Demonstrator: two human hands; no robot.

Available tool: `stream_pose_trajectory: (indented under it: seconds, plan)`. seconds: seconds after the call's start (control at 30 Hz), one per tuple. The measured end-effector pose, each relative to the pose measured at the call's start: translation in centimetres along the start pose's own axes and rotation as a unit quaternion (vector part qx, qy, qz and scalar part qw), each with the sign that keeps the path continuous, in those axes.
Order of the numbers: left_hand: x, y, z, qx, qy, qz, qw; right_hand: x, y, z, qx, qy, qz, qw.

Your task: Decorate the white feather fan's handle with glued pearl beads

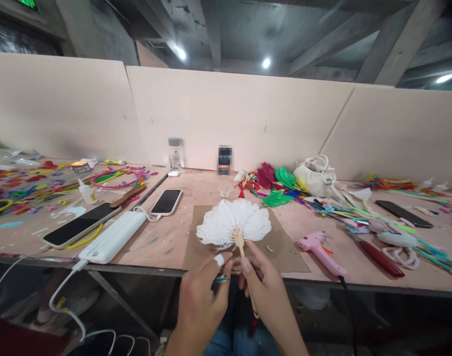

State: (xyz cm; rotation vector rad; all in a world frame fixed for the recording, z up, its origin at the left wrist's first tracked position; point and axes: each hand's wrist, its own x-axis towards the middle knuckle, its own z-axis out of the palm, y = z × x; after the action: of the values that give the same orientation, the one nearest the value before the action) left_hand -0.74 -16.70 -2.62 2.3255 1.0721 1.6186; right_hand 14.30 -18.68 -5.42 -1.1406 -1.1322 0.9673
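A white feather fan point(235, 220) lies spread over a brown cardboard sheet point(291, 254), its wooden handle point(240, 241) pointing toward me. My right hand point(261, 284) has its fingers closed round the handle; a dark red tassel point(252, 326) hangs from the handle's lower end. Just left of the handle, my left hand point(207, 291) pinches a small bluish thing point(221, 279) that I cannot make out. A white wrap point(219, 259) covers one of its fingertips.
A pink glue gun point(320, 252) with a black cord lies right of the cardboard. Left are a white power bank point(114, 237) and two phones. Coloured feathers point(278, 185), a white bag point(315, 175), a red-handled tool point(382, 258) and pipe cleaners are at the right.
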Motion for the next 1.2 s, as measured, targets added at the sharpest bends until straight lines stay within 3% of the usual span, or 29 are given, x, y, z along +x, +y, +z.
stream_pose_trajectory:
  seconds: [0.17, 0.3, 0.47, 0.57, 0.67, 0.8, 1.0, 1.2]
  plan:
    - [-0.2, -0.9, 1.0, -0.038, -0.079, -0.088, 0.992, 2.5, 0.1, 0.8, -0.113, 0.003, -0.062, 0.992]
    - [0.4, -1.0, 1.7, -0.103, -0.114, -0.153, 0.976, 3.5, -1.0, 0.1, -0.276, 0.03, -0.096, 0.956]
    - [1.0, -1.4, 2.5, -0.117, -0.113, -0.176, 0.971, 3.8, -0.9, -5.2, -0.384, 0.165, -0.112, 0.901]
    - [1.2, -1.7, 2.7, -0.118, -0.107, -0.195, 0.968, 3.8, 0.2, -9.0, -0.419, 0.165, -0.094, 0.888]
    - [1.3, -1.8, 2.6, -0.133, -0.09, -0.207, 0.965, 3.8, 1.3, -10.8, -0.43, 0.126, -0.088, 0.89]
    - [1.2, -1.9, 2.8, -0.142, -0.09, -0.193, 0.967, 4.0, 1.9, -10.2, -0.453, 0.1, -0.1, 0.88]
    - [0.7, -1.8, 3.5, -0.05, -0.155, -0.163, 0.973, 4.3, 1.8, -9.1, -0.488, 0.102, -0.114, 0.859]
    - [0.8, -2.1, 3.6, -0.015, -0.191, -0.123, 0.974, 4.4, 2.0, -9.3, -0.452, 0.107, -0.108, 0.879]
